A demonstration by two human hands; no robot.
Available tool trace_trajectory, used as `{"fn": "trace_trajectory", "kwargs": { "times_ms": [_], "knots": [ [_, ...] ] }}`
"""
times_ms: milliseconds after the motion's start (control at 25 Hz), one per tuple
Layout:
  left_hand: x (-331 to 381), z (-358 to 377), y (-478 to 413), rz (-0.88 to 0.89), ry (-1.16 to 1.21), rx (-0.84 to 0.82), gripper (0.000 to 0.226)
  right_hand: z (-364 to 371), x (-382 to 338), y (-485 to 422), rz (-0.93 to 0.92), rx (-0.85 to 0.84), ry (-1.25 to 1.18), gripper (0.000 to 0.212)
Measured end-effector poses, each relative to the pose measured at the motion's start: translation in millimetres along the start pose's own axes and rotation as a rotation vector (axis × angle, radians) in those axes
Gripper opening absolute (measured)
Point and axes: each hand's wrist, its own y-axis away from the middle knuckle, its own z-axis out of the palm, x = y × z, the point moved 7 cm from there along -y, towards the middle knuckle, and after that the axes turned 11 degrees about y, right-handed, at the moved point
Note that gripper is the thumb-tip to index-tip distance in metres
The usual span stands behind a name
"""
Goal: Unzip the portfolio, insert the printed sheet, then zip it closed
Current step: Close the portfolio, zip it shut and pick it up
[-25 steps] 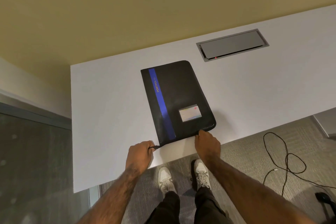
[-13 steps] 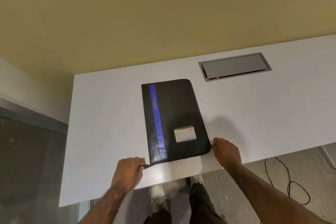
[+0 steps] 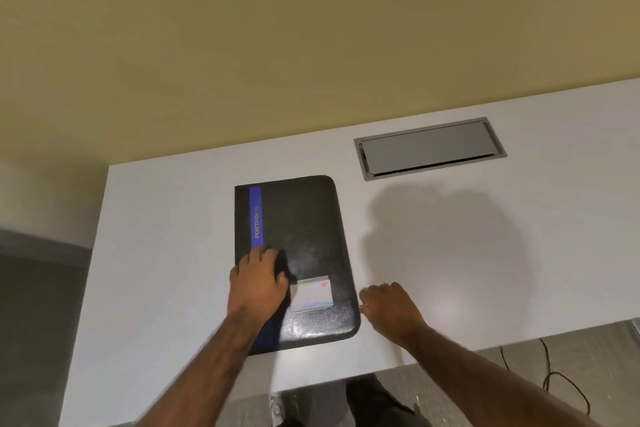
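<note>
I see black portfolio (image 3: 304,253) flat on white desk (image 3: 450,253), near front edge. Left hand (image 3: 258,282) pressed flat on cover, fingers spread. Right hand (image 3: 389,308) at right edge, fingers pinched together; contents: cannot tell.

Both forearms reached in from six o'clock.
The left hand (image 3: 258,282) lay flat, palm down, fingers spread toward twelve; the right hand (image 3: 389,308) was curled, fingertips pinched toward nine.
</note>
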Motion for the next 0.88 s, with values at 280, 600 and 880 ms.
{"fn": "trace_trajectory", "kwargs": {
  "times_ms": [280,600,880],
  "knots": [
    [11.8,61.2,-61.4,-0.390,0.109,-0.269,0.139,-12.4,25.9,-21.0,-0.012,0.000,-0.091,0.007],
    [69.7,64.1,-60.7,0.209,-0.199,-0.242,0.096,-31.0,40.5,-48.0,-0.285,0.035,-0.083,0.015],
    [148.8,70.8,-81.0,0.577,-0.403,-0.339,0.046,-20.0,38.6,-37.8,-0.236,0.018,-0.128,0.020]
  ]
}}
